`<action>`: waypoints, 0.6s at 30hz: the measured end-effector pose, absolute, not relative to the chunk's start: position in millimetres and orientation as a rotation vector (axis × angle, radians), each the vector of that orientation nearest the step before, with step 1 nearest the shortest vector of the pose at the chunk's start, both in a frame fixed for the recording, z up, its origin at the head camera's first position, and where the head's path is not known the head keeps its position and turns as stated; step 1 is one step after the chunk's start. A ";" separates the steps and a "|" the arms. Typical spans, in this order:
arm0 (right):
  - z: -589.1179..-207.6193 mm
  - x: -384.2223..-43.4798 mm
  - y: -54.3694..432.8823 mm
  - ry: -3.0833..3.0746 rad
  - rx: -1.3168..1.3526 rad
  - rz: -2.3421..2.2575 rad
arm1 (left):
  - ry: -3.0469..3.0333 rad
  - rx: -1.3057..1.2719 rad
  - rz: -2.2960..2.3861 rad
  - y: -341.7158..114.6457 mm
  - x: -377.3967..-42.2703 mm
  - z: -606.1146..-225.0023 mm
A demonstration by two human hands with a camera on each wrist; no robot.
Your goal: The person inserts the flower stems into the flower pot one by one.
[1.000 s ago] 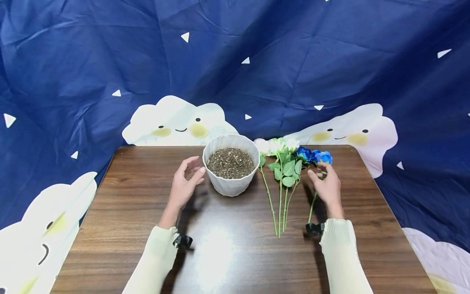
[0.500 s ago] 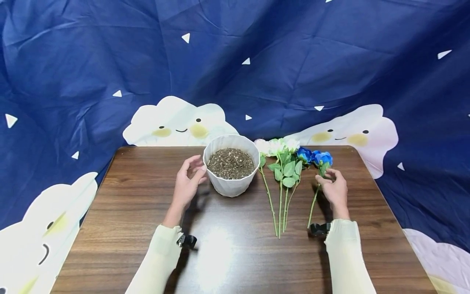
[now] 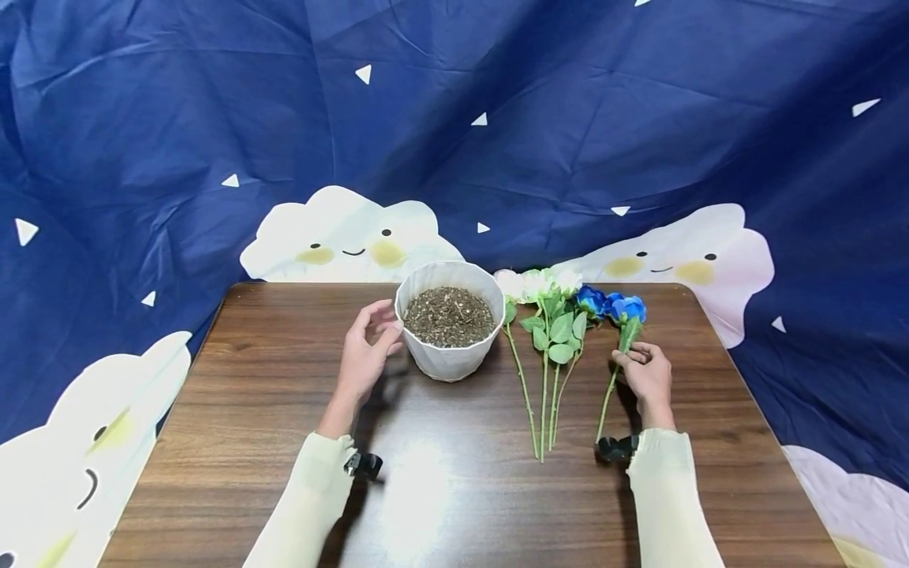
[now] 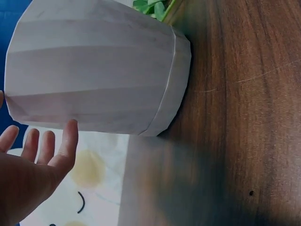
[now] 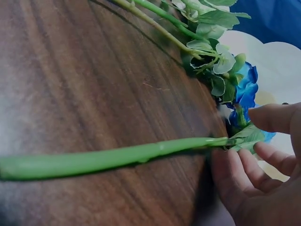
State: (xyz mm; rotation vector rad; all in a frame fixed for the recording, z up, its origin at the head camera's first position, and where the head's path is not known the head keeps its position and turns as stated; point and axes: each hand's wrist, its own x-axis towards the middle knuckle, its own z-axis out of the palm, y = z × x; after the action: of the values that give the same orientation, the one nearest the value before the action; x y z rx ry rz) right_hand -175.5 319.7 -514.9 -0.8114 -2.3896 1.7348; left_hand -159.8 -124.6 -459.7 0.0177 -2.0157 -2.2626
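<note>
A white faceted flower pot point(image 3: 449, 361) filled with dark soil point(image 3: 449, 317) stands at the back middle of the table. My left hand point(image 3: 364, 351) is at the pot's left side, fingers apart and loosely bent, fingertips close to its wall; whether they touch it is unclear. At the right lies a blue artificial flower point(image 3: 628, 308) on a green stem point(image 5: 141, 153). My right hand point(image 3: 646, 375) reaches around this stem just below the bloom, thumb and fingers on either side. In the right wrist view, gaps show between the fingers around the leaf point(image 5: 248, 136).
Between pot and right hand lie several more artificial flowers, with white blooms point(image 3: 537, 285), green leaves point(image 3: 561, 327) and another blue bloom point(image 3: 591, 301). The brown wooden table point(image 3: 270, 379) ends at a blue cloth backdrop point(image 3: 426, 118) printed with clouds.
My right hand has moved right, then down along the blue flower's stem, its fingers coming around it. My left hand has shifted slightly toward the pot. The pot and flowers stay in place.
</note>
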 end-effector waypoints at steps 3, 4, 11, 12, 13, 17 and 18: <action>-516.1 -177.6 320.5 -2.397 -0.838 1.775 | -2.016 0.012 -2.274 -124.4 -161.6 -457.4; -516.0 -178.3 320.3 -2.401 -0.842 1.791 | -2.014 0.008 -2.281 -124.4 -162.2 -456.2; -515.6 -182.8 322.8 -2.404 -0.886 1.843 | -2.045 0.003 -2.322 -125.2 -168.7 -447.8; -515.3 -182.9 323.7 -2.405 -0.897 1.847 | -2.045 0.004 -2.330 -125.2 -169.4 -447.1; -515.1 -183.0 324.8 -2.407 -0.907 1.854 | -2.048 0.005 -2.334 -125.5 -170.2 -446.9; -516.2 -184.1 328.4 -2.414 -0.927 1.878 | -2.030 0.007 -2.369 -126.1 -170.7 -446.4; -516.8 -184.4 329.0 -2.419 -0.925 1.882 | -2.026 0.012 -2.379 -126.4 -170.6 -446.5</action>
State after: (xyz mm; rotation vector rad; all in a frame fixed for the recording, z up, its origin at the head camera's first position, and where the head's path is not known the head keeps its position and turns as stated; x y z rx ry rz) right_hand -184.4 329.0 -516.8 -0.9250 -2.4193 1.8821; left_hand -170.6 -126.4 -446.5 0.0118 -2.0264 -2.3787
